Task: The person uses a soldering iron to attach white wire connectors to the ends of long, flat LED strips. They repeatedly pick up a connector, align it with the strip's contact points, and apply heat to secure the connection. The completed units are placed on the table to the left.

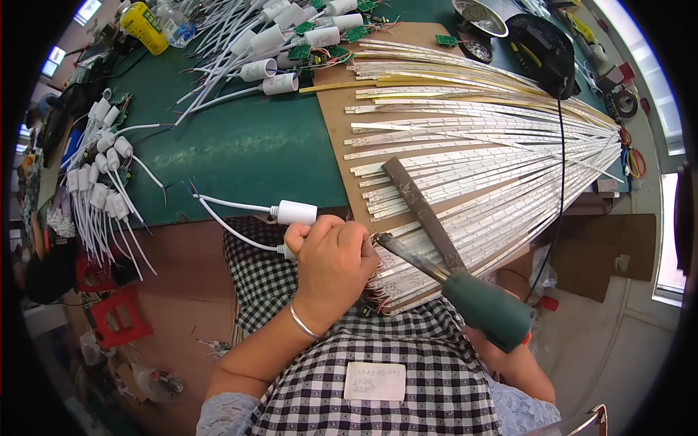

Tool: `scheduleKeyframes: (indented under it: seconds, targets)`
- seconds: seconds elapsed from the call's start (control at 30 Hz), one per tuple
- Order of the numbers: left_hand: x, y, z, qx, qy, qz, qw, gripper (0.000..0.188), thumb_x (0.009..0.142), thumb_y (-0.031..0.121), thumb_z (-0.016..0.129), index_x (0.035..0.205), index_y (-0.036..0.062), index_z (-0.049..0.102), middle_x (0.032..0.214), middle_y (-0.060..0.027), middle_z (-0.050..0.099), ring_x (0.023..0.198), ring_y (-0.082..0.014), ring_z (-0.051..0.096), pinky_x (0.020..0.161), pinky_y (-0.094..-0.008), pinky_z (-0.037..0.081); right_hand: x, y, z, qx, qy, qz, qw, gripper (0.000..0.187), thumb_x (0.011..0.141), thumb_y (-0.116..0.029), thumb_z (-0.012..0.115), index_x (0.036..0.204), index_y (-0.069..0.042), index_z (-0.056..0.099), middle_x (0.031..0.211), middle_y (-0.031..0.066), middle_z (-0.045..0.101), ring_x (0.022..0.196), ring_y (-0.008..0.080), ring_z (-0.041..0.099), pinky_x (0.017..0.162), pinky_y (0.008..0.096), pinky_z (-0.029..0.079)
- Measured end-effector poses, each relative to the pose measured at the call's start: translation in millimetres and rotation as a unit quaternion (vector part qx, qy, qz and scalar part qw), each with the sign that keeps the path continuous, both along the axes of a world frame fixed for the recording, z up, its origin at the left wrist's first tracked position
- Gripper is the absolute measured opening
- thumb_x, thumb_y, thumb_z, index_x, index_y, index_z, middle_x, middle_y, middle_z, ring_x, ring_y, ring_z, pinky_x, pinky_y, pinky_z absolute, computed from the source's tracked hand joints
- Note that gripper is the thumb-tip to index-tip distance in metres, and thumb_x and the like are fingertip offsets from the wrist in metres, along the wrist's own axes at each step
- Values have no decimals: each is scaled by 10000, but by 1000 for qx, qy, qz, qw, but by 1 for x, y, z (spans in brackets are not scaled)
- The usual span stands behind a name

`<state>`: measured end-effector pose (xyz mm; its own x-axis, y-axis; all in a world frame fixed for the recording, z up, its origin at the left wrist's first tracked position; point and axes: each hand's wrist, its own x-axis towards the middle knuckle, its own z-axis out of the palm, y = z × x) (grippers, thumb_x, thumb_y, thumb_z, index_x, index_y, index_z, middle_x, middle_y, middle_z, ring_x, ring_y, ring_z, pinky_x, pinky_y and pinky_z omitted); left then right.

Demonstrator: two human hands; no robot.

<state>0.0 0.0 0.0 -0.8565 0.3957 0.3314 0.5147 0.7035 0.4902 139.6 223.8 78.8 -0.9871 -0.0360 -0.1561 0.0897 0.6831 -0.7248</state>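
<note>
My left hand, with a silver bangle at the wrist, is closed in a pinch at the near left ends of the LED strips. What its fingertips hold is hidden. Beside its knuckles lie a white cylindrical lamp cap and a second cap, partly covered by the hand, each with a white cable. My right hand grips a soldering iron with a thick green handle, which hides most of the fingers. The iron's dark tip reaches close to my left fingertips, above the strip ends.
A dark flat bar lies across the strips, which fan over a brown board. White caps with cables and green circuit boards pile at the back; another bunch hangs at left. A black cord crosses the strips.
</note>
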Motion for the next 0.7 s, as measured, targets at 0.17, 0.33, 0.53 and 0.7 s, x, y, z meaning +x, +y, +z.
scheduleKeyframes:
  seconds: [0.17,0.33,0.53,0.7]
  targets:
    - [7,3,1,7,-14,-2,1000,154,648,68,688,723,131,569,689,17,566,755,-164,563,766,-388,236,7,5,4,-29,-49,-44,997,334,705,-90,696,1039,-71,680,1050,104,676,985,305,640,879,383,496]
    - [4,3,1,4,-11,-1,1000,148,650,69,685,721,130,570,690,17,567,757,-165,564,766,-391,236,8,4,3,-50,-62,-79,994,321,711,-94,694,1030,-64,680,1035,96,682,972,308,640,879,386,496]
    - [4,2,0,-4,-8,1,1000,145,647,73,682,721,132,573,689,18,567,763,-165,564,770,-391,238,6,1,0,-61,-75,-61,993,300,721,-102,693,1016,-54,676,1034,102,684,985,312,639,871,383,507]
    - [3,2,-1,-3,-10,3,1000,152,642,70,683,726,133,572,689,16,567,766,-165,564,773,-390,239,-2,1,2,-50,-52,-31,997,314,725,-93,698,1033,-41,666,1036,110,681,991,304,639,882,375,503]
